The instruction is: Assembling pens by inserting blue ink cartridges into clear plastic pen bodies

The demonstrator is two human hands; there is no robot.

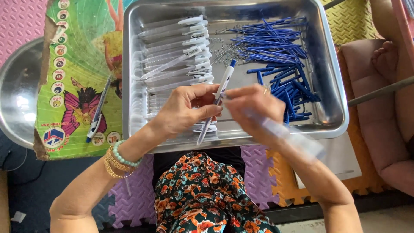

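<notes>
We pinch a white pen point(217, 98) between the fingers of our left hand point(185, 110), clamped around its barrel. Our right hand point(254, 108), blurred, touches the pen's middle; its grip we cannot tell. Beyond our fingertips, the metal tray point(332, 86) holds clear barrels point(172, 56) and blue refills point(280, 51).

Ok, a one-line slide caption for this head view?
Left hand and right hand hold a white pen above a metal tray of clear barrels and blue refills.
</notes>
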